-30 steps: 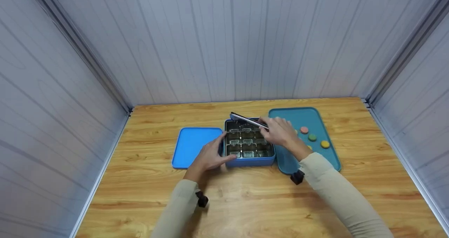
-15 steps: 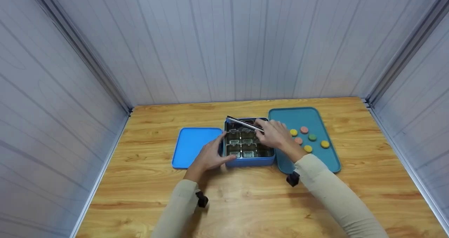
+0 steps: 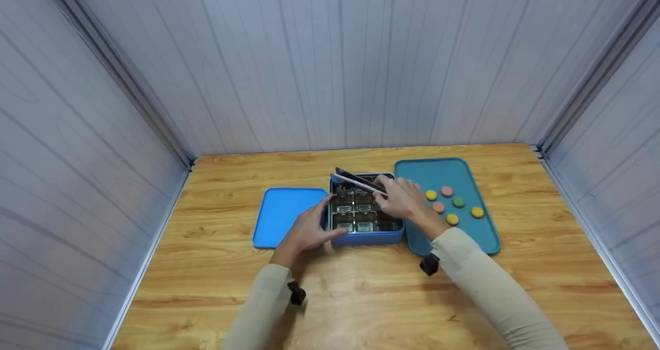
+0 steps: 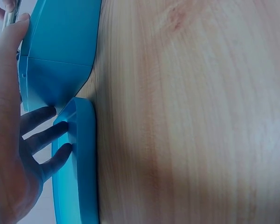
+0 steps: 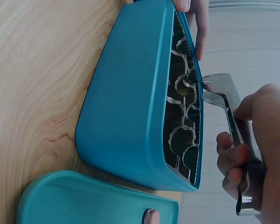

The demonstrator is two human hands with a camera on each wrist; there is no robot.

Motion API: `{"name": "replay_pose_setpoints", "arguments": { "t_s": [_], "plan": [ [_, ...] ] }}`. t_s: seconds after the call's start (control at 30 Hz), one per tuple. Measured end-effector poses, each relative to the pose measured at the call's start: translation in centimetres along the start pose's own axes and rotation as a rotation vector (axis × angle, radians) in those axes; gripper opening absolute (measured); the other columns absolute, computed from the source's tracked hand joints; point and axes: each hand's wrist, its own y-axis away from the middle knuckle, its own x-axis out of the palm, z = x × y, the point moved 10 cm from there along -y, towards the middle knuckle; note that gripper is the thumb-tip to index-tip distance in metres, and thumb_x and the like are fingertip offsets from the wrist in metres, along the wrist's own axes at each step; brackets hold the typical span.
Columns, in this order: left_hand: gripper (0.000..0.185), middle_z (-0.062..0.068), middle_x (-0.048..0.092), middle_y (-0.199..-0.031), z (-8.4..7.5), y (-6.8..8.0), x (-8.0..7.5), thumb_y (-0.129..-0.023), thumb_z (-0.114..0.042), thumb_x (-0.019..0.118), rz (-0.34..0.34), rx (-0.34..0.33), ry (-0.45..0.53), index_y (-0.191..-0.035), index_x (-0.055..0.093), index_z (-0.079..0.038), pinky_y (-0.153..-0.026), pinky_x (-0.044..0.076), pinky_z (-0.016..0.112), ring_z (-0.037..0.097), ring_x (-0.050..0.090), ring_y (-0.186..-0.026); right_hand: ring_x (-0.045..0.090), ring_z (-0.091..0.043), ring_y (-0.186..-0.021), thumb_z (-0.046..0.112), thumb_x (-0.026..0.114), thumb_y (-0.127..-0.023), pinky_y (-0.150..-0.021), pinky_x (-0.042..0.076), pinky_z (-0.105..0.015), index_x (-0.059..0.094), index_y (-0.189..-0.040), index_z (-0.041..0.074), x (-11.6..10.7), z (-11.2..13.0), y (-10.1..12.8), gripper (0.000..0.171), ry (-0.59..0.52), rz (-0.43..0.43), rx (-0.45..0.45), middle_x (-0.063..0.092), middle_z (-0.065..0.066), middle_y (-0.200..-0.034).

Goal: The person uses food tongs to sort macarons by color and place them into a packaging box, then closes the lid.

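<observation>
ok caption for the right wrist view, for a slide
Right hand holds tongs over the blue box of foil cups.

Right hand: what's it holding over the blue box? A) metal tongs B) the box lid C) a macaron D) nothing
A: the right hand grips metal tongs, their tips over the compartments of the blue box; the wrist view shows the fingers curled round the handle.
</observation>
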Motion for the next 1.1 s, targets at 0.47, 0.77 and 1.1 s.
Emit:
{"name": "replay_pose_setpoints", "arguments": {
  "t_s": [0.47, 0.77, 1.1],
  "plan": [
    [0.109, 0.021, 0.047, -0.178, 0.0, 0.0, -0.1, -0.095, -0.063, 0.083, -0.004, -0.009, 0.001, -0.18, 0.03, -0.021, -0.133, 0.04, 0.07, 0.048, 0.047, -0.164, 0.037, -0.011, -0.047, 0.031, 0.066, -0.111, -0.048, 0.029, -0.028, 0.068, -0.15, 0.004, -1.0, -1.4, 0.9, 0.047, -0.083, -0.036, 0.04, 0.051, 0.004, -0.06],
    [0.11, 0.019, 0.044, -0.18, 0.0, 0.1, 0.1, -0.095, -0.066, 0.081, 0.006, -0.015, -0.01, -0.181, 0.028, -0.023, -0.134, 0.037, 0.072, 0.048, 0.046, -0.165, 0.027, -0.009, -0.047, 0.033, 0.067, -0.11, -0.046, 0.022, -0.026, 0.068, -0.151, 0.005, -2.6, -2.8, 2.1, 0.05, -0.037, -0.095, 0.053, 0.033, 0.009, -0.054],
    [0.11, 0.02, 0.044, -0.18, 0.0, 0.1, 0.1, -0.093, -0.068, 0.082, 0.005, -0.03, -0.011, -0.181, 0.028, -0.026, -0.135, 0.036, 0.072, 0.048, 0.045, -0.165, 0.035, -0.012, -0.046, 0.035, 0.068, -0.11, -0.046, 0.025, -0.028, 0.069, -0.15, 0.008, -4.2, -5.3, 3.8, 0.048, 0.003, -0.127, 0.113, 0.045, 0.005, -0.056]
  ]
}}
